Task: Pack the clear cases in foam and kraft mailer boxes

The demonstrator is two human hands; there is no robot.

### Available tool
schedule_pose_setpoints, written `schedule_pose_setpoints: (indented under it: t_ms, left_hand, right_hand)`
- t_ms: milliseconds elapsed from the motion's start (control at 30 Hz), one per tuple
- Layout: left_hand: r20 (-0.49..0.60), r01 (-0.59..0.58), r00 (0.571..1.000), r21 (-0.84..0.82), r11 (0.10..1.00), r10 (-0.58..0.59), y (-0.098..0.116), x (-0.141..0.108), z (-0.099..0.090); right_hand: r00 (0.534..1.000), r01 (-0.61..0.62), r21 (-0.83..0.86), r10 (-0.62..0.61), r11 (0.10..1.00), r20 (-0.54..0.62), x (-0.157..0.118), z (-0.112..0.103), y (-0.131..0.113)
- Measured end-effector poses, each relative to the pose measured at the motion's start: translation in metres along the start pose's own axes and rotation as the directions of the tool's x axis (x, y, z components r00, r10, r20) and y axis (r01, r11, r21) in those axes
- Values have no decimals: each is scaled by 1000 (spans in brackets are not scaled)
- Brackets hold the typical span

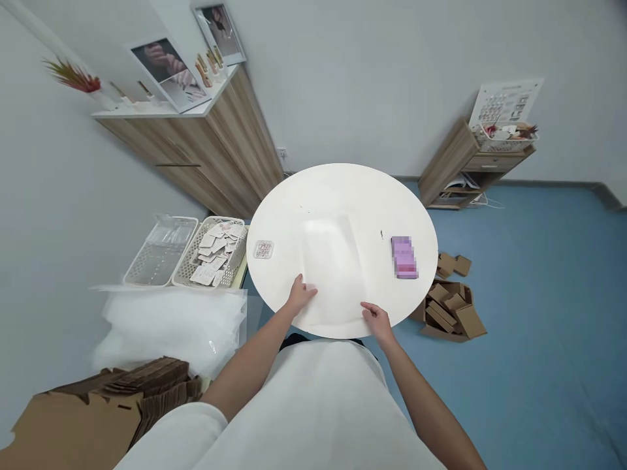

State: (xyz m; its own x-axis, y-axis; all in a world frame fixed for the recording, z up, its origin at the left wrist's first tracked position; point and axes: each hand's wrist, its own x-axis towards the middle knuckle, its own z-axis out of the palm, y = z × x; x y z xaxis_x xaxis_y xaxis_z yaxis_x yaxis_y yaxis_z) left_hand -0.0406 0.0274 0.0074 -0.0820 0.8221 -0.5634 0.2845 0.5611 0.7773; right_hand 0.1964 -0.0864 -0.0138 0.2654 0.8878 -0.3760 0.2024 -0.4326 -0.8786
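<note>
A thin, translucent white plastic sheet (336, 264) lies flat on the round white table (337, 186); I cannot tell whether it is a bag. My left hand (300, 296) touches its lower left edge, thumb resting over the sheet and forefinger spread away from it. At the lower right corner, my right hand (377, 321) has thumb and forefinger close together on the sheet's edge, the other fingers curled in. Toward the table's left side sits a small clear case (263, 249) with a patterned content. A purple box (404, 258), partly blurred, lies on the right.
Left of the table stand a white basket of cards (213, 254) and a basket of clear bags (164, 251). Below them are a pile of white plastic sheets (171, 323) and folded cardboard (83, 418). An open carton (448, 312) of small boxes is on the floor at right.
</note>
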Motion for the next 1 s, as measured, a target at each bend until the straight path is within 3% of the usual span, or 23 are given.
schedule_pose_setpoints:
  t_ms: [100, 167, 267, 333, 433, 500, 633, 700, 1000]
  left_hand:
    - [-11, -46, 999, 139, 989, 48, -3, 1, 4]
    - [-30, -80, 996, 226, 971, 89, 0, 6, 4]
    - [-41, -100, 992, 349, 932, 122, 10, 16, 7]
    - [-52, -119, 987, 381, 917, 150, 16, 18, 10]
    - [-78, -161, 975, 408, 899, 210, 18, 12, 14]
    - [-44, -230, 955, 520, 822, 295, 16, 3, 14]
    - [243, -397, 916, 671, 626, 320, 5, -15, 7]
    - [313, -429, 903, 691, 582, 295, 1, -20, 5]
    - [330, -382, 922, 702, 601, 200, 9, -20, 2]
  right_hand:
    - [989, 131, -328, -145, 935, -18, -6, -6, 3]
    - [956, 232, -572, -292, 786, -12, -8, -9, -4]
    - [897, 415, -684, -394, 599, 200, 0, -5, -17]
    - [863, 493, -685, -398, 536, 310, 10, 1, -22]
    - [854, 518, -671, -369, 530, 368, 24, 14, -19]
    - [864, 503, -673, -342, 543, 370, 29, 20, -13]
    - [876, 483, -685, -311, 545, 369, 30, 20, -8]
    - [878, 479, -689, -295, 544, 378, 30, 18, -9]
    - [902, 431, -711, -258, 556, 345, 27, 18, -17]
